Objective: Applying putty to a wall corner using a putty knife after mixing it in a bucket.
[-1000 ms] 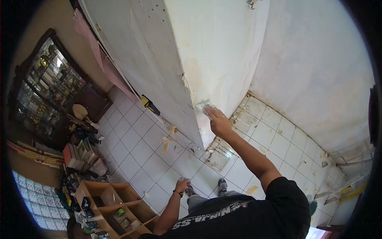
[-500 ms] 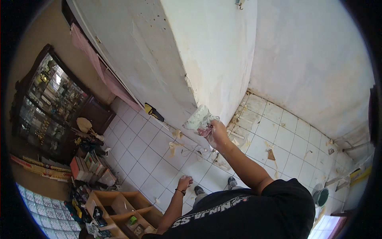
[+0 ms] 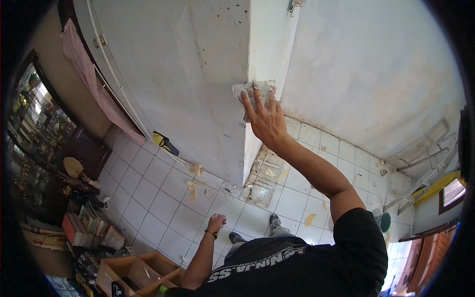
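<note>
My right hand (image 3: 268, 121) is raised to the outer corner of the pale wall (image 3: 217, 59). Its fingers are spread over the broad, putty-smeared blade of a putty knife (image 3: 239, 90), pressing it flat at the corner edge. The handle is mostly hidden under my palm. White smears coat the fingertips. Lower down, my left hand (image 3: 216, 223) hangs over the tiled floor with its fingers curled closed, a dark band at the wrist. Whatever it may hold is hidden.
Peeled scraps (image 3: 192, 188) and a thin cable lie on the white tiles near the wall's foot. A yellow-black object (image 3: 165, 142) rests by the wall. A wooden shelf box (image 3: 143, 270) and books (image 3: 81, 227) stand left; a ladder (image 3: 420, 185) and green bucket (image 3: 382, 222) right.
My right hand has moved up the corner and laid its fingers across the blade, which now lies against the wall; before, it gripped the handle lower down. The view has shifted; my left hand stays low.
</note>
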### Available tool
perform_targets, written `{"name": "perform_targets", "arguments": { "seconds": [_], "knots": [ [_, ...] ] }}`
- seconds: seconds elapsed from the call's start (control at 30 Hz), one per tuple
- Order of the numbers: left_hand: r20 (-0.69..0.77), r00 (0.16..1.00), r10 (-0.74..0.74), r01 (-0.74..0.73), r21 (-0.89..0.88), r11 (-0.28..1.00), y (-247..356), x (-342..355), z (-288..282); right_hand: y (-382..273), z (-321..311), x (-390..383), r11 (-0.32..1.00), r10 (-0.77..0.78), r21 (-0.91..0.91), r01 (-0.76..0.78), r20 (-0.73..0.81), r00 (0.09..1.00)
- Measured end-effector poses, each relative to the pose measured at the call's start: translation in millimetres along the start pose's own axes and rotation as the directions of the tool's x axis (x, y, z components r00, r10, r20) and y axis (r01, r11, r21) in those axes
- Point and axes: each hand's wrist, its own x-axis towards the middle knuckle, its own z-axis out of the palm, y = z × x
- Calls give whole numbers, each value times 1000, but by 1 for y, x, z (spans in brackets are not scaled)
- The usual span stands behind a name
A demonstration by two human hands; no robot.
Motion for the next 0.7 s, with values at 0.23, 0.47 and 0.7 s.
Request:
{"name": "perform_targets", "arguments": {
  "seconds": [0.23,0.47,0.7],
  "knots": [
    [-13,999,-52,51,-69,996,-18,-9,-21,-33,31,-7,978,69,-202,-43,123,990],
    [-30,996,-87,87,1,996,-27,-18,-50,-49,90,-73,992,122,-2,-126,251,960],
    [-4,998,-58,58,121,991,-25,-15,-78,-62,92,-117,402,339,796,-453,331,881]
  ]
}}
